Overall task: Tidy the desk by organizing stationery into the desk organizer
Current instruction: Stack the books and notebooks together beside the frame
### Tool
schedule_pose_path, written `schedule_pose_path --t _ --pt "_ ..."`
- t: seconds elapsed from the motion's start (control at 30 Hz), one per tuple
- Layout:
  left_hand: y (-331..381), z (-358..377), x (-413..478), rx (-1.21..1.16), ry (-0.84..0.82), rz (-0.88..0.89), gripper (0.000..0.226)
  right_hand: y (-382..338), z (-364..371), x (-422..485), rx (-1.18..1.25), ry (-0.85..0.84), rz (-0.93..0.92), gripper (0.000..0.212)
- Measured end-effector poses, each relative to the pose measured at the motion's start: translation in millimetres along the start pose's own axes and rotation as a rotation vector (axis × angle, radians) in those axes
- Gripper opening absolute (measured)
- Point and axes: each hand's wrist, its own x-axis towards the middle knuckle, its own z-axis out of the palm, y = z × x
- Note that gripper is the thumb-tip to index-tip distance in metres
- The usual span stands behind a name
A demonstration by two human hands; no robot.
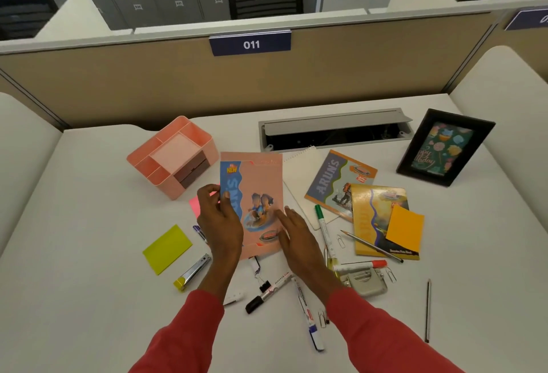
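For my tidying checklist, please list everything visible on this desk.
desk organizer: 1, pink, back left
pink notebook: 1, pink, centre
other notebooks: 2, blue-tan and yellow, right
sticky pads: 3, lime, pink, orange, scattered
markers: 4, white-bodied, front
pencils: 2, dark, right
stapler: 1, silver-yellow, front left
hole punch: 1, grey, front right
photo frame: 1, black, back right
left hand: 1, red sleeve, grips pink notebook's edge
right hand: 1, red sleeve, flat on its cover

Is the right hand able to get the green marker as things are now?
Probably yes. The right hand rests open on the pink notebook; the green marker lies uncovered just to its right, nothing between them.
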Motion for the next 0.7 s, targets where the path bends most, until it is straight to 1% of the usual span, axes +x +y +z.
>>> schedule_pose_path --t 0.1,0.2,0.27,0.33,0.43,0.53,0.63,0.7 --pt "20 -1 5 -0.061 0.027 0.01 0.011 -4 -20 17 0.223 0.08 -0.061 0.053" --pt "48 6 7 -0.14 0.046 -0.032 0.014 -12 -57 37 0.55 0.123 -0.011 0.056" --pt "66 17 5 -0.226 0.024 -0.087 0.016 -16 -88 46 0.699 0.146 0.026 0.048" --pt "82 33 0 -0.304 -0.023 -0.129 0.014 -12 -116 46 0.75 0.193 0.043 0.038" --pt "95 63 -12 -0.36 -0.128 -0.159 0.012 11 -153 40 0.693 0.319 0.051 0.035" --pt "98 105 -38 -0.351 -0.315 -0.233 0.018 55 -187 29 0.554 0.45 0.089 0.035" --pt "101 151 -81 -0.351 -0.537 -0.298 0.033 112 -221 8 0.375 0.557 0.196 0.038" --pt "107 179 -116 -0.314 -0.652 -0.294 0.046 149 -242 -10 0.314 0.607 0.28 0.04"
